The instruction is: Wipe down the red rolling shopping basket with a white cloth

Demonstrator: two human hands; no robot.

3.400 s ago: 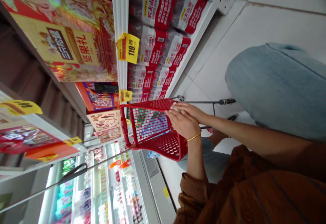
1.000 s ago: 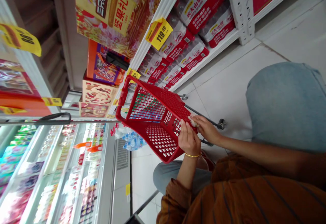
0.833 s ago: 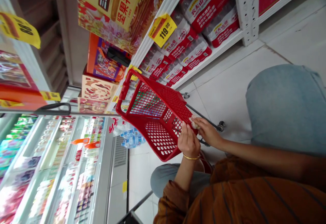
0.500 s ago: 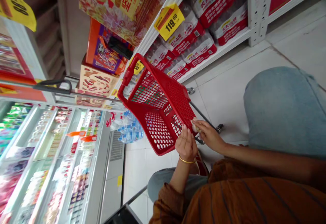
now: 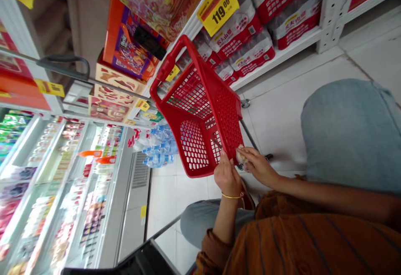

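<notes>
A small red shopping cart point(image 5: 224, 112) with perforated walls leans across the middle of the head view, tilted in the picture. My left hand point(image 5: 227, 177), with a gold bracelet at the wrist, has its fingers drawn together at the cart's near rim. Part of its grip is hidden behind the fingers. Just to the right, my right hand point(image 5: 258, 164) pinches a pale crumpled cloth point(image 5: 241, 156) against the outside of the same corner. The cloth is small and partly covered by the fingers. Inside the cart, I see only its perforated walls and floor.
Red-wrapped packs of bottled water point(image 5: 253, 54) fill the low white shelf beside the cart. Boxes point(image 5: 134, 45) stand above, with a yellow price tag point(image 5: 218, 8). Blue-tinted bottles point(image 5: 161, 145) stand beyond the cart. A refrigerated display point(image 5: 62, 191) lines the left. My knee point(image 5: 347, 133) is at right.
The view has shifted, and the cart's handle appears higher in the picture. Both hands keep nearly the same place and pose at the cart's corner.
</notes>
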